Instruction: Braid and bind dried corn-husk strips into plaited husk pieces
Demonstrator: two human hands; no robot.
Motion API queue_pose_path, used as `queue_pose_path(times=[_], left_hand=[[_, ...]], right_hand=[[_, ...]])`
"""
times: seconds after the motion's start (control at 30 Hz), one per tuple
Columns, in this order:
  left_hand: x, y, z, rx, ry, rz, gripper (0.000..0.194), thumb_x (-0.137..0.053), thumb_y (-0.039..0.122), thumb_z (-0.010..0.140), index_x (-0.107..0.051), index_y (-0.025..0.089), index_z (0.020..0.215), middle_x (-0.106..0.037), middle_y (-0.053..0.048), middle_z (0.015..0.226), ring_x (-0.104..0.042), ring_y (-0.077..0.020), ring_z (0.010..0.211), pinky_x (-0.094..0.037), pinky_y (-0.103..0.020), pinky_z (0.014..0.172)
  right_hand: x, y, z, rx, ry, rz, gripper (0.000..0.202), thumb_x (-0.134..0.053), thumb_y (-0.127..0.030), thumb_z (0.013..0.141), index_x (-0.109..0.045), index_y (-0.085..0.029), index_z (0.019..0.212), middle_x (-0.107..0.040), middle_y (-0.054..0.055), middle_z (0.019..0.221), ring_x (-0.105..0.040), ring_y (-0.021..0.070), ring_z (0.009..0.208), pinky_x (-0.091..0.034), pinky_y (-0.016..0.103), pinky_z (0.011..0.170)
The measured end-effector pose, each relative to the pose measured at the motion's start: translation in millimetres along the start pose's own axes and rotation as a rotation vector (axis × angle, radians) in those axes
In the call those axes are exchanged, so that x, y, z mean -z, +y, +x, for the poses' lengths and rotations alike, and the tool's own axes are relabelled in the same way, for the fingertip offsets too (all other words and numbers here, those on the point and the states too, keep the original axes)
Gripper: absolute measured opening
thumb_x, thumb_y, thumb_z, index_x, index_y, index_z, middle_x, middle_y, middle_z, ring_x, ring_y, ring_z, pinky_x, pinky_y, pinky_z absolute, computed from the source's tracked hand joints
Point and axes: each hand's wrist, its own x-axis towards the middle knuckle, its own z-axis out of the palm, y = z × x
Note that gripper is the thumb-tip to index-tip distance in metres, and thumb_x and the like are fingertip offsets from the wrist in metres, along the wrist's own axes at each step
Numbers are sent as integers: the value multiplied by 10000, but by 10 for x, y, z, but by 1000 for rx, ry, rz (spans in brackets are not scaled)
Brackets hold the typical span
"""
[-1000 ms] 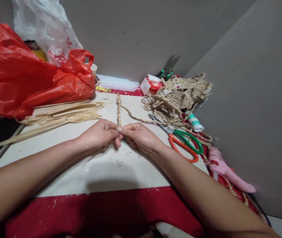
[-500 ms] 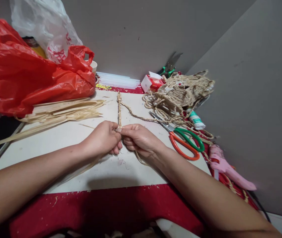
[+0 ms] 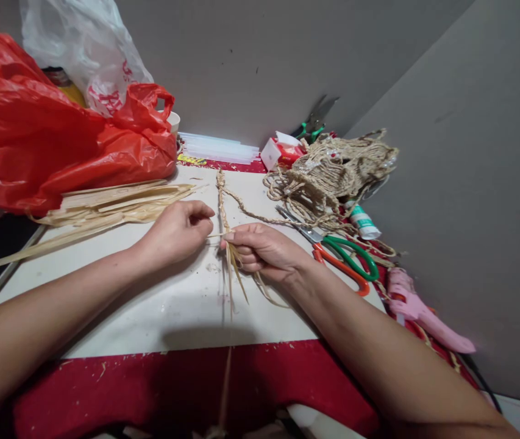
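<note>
A plaited husk cord (image 3: 222,198) lies on the white board, running toward me from its knotted top. My right hand (image 3: 260,250) is closed, pinching the cord's lower end between thumb and fingers. Loose husk strands (image 3: 235,274) fan out below that grip. Just to the left, my left hand (image 3: 177,228) is closed with curled fingers; a thin pale strand (image 3: 214,235) stretches from it to the right fingertips. A second thin braid leads off from near the cord's top toward the scissors (image 3: 344,259), which lie beside my right forearm.
Dry husk strips (image 3: 122,204) lie at left, before a red plastic bag (image 3: 58,134). A heap of braided cord (image 3: 333,167) sits back right, near a green-and-white tube (image 3: 364,221). A pink glue gun (image 3: 424,314) rests at the right edge. Clear sticks (image 3: 218,148) lie at the back.
My left hand has moved left and slightly up, away from the right hand, drawing a thin strand out. The loose strands below the cord are now uncovered. My right hand stays at the cord.
</note>
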Motion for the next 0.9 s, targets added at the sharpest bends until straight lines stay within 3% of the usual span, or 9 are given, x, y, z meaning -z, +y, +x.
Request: queue_pose_path(times=[0.17,0.3,0.43,0.67,0.8,0.9], left_hand=[[-192,-36,-37,72,-297,-175,205,-422,241,779,-582,132,710,-551,8,570,-438,-84,482,-354,-210,514],[-177,-23,-1,-6,-260,-81,202,-421,210,757,-565,142,634,-501,30,543,-400,-82,500,-319,-205,513],[-119,-20,51,-22,-307,-42,231,-404,204,762,-573,140,617,-500,23,546,-390,-83,506,-308,-213,510],[-149,-30,35,152,-396,-308,274,-482,237,746,-420,172,488,-302,58,407,-226,-46,363,-165,-218,379],[-157,-72,38,272,-441,-449,232,-533,291,752,-512,169,556,-281,69,384,-178,-40,323,-100,-225,346],[-155,-95,47,280,-442,-511,227,-540,303,757,-546,161,581,-274,71,375,-176,-39,314,-100,-222,337]], right_hand=[[31,-16,17,-21,-30,-16,231,-696,-260,692,-521,-115,655,-219,-128,415,-102,-5,359,-81,128,327],[50,-38,20,-14,-21,-98,241,-696,-293,691,-544,-111,654,-245,-118,410,-124,1,354,-78,133,325],[73,-38,21,43,12,-238,245,-686,-320,695,-563,-118,633,-287,-104,370,-165,15,320,-104,162,315],[60,-30,4,156,90,-514,258,-648,-348,718,-564,-122,625,-321,-82,402,-215,34,363,-125,200,367],[-5,-37,-45,267,168,-723,280,-602,-364,748,-572,-112,630,-364,-51,497,-256,50,460,-189,200,427],[-38,-44,-76,318,216,-867,287,-529,-357,789,-581,-111,651,-394,-31,547,-295,68,510,-225,203,461]])
